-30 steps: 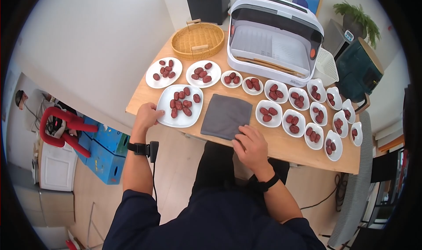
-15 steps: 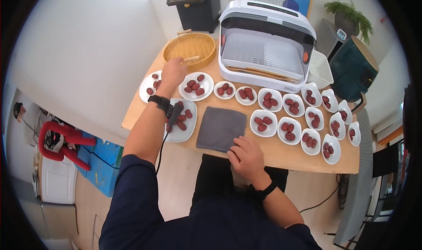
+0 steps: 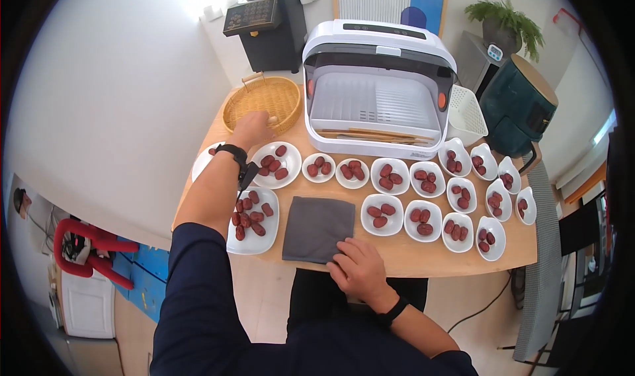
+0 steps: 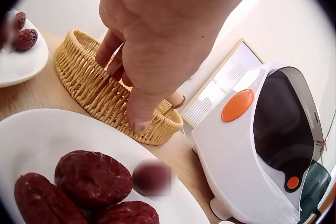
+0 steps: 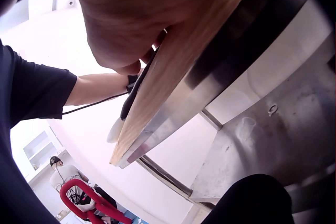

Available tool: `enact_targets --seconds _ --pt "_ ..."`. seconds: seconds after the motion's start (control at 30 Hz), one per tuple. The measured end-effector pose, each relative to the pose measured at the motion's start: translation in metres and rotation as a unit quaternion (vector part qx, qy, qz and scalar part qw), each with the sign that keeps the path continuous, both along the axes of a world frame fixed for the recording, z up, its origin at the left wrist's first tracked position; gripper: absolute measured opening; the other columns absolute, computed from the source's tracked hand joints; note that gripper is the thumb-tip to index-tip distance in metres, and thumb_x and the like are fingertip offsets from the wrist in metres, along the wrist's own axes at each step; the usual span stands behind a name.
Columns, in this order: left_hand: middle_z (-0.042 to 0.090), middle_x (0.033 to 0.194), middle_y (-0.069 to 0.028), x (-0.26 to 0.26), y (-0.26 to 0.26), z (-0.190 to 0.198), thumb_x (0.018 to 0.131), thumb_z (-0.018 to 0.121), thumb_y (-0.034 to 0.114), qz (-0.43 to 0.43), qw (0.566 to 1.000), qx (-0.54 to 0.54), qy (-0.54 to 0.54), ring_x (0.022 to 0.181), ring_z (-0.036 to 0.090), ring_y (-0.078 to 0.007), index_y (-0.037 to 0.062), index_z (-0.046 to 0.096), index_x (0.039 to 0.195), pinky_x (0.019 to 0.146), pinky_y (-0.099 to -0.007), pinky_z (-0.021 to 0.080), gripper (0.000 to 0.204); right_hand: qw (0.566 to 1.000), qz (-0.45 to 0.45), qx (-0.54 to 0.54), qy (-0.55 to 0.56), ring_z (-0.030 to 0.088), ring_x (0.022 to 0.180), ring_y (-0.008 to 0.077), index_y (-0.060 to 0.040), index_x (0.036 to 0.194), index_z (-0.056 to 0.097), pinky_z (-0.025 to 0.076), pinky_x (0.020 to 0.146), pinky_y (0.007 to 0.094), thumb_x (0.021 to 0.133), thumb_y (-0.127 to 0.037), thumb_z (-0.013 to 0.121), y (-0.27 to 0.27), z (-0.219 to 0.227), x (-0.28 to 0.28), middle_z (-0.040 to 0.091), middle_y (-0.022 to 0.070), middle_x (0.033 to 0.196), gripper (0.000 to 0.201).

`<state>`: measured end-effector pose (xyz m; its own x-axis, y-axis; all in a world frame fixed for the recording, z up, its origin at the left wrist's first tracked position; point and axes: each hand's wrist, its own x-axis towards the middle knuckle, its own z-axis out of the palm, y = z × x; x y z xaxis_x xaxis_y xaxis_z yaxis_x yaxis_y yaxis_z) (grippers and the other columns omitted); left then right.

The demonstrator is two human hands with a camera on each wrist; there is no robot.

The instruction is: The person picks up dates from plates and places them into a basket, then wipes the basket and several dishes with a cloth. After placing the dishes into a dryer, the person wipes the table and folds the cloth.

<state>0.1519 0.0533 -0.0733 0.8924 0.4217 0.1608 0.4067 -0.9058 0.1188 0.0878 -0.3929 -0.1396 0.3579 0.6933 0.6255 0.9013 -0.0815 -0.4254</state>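
Note:
My left hand (image 3: pixel 251 130) reaches across the table to the near side of a round wicker basket (image 3: pixel 264 98). In the left wrist view its fingers go over the basket's rim to the inside, with the thumb (image 4: pixel 139 113) against the outer wall. Below that arm stand a square white plate (image 3: pixel 270 225) and an oval white plate (image 3: pixel 296 156), both holding red dates; a third plate (image 3: pixel 201 168) is partly hidden by the arm. My right hand (image 3: pixel 360 270) rests, fingers relaxed, on the near corner of a folded grey cloth (image 3: pixel 319 227) at the table edge.
Several small white dishes (image 3: pixel 381 205) of dates fill the right side of the table. Behind them stand a white cabinet (image 3: pixel 380 150) with a raised clear cover, a white perforated basket (image 3: pixel 466 118) and a dark green appliance (image 3: pixel 516 105). A wall borders the left.
My left hand has left the square plate's edge and moved forward over the plates to the wicker basket's rim. My right hand stays at the cloth. The head view has shifted.

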Motion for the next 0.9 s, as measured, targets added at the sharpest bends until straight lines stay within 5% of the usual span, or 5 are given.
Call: enact_targets --seconds 0.3,0.6,0.73,0.8,0.9 --pt "0.074 0.095 -0.0195 -0.026 -0.013 0.054 0.074 0.086 0.027 0.025 0.999 0.02 0.002 0.095 0.071 -0.0377 0.0044 0.073 0.098 0.084 -0.0472 0.055 0.035 1.0 0.002 -0.001 -0.002 0.065 0.11 0.0324 -0.0066 0.089 0.068 0.052 0.087 0.0437 0.078 -0.019 0.081 -0.002 0.0 -0.002 0.069 0.011 0.112 0.021" --pt "0.064 0.079 -0.0141 -0.169 -0.153 0.124 0.072 0.084 0.016 -0.08 0.985 0.085 -0.127 0.08 0.063 -0.036 0.0024 0.063 0.08 0.069 -0.0477 0.05 0.027 0.995 0.015 0.085 0.043 0.066 0.112 0.0365 -0.0054 0.095 0.072 0.054 0.092 0.0443 0.079 -0.015 0.08 -0.012 0.003 -0.002 0.069 0.016 0.123 0.021" --pt "0.059 0.074 -0.0098 -0.206 -0.225 0.114 0.068 0.086 0.015 -0.178 0.964 0.07 -0.183 0.076 0.062 -0.0318 0.0055 0.061 0.077 0.063 -0.0441 0.049 0.029 0.876 0.059 0.142 0.456 0.062 0.122 0.0243 0.0002 0.14 0.056 0.052 0.095 0.0358 0.097 -0.027 0.071 -0.017 0.04 0.002 0.063 0.0146 0.136 0.053" --pt "0.058 0.074 -0.0089 -0.207 -0.255 0.105 0.067 0.085 0.014 -0.214 0.957 0.063 -0.186 0.074 0.061 -0.0305 0.0062 0.06 0.076 0.062 -0.0431 0.049 0.028 0.817 0.122 0.209 0.523 0.06 0.126 0.0279 -0.0004 0.156 0.035 0.051 0.098 0.0364 0.099 -0.044 0.07 -0.016 0.063 0.013 0.053 0.0172 0.146 0.08" --pt "0.055 0.073 -0.007 -0.2 -0.292 0.092 0.068 0.078 0.011 -0.28 0.939 0.071 -0.188 0.072 0.06 -0.0273 0.0077 0.058 0.075 0.061 -0.04 0.049 0.022 0.764 0.174 0.234 0.575 0.062 0.124 0.0244 -0.0006 0.156 0.034 0.053 0.094 0.035 0.1 -0.041 0.07 -0.032 0.089 0.024 0.055 0.0168 0.144 0.078"
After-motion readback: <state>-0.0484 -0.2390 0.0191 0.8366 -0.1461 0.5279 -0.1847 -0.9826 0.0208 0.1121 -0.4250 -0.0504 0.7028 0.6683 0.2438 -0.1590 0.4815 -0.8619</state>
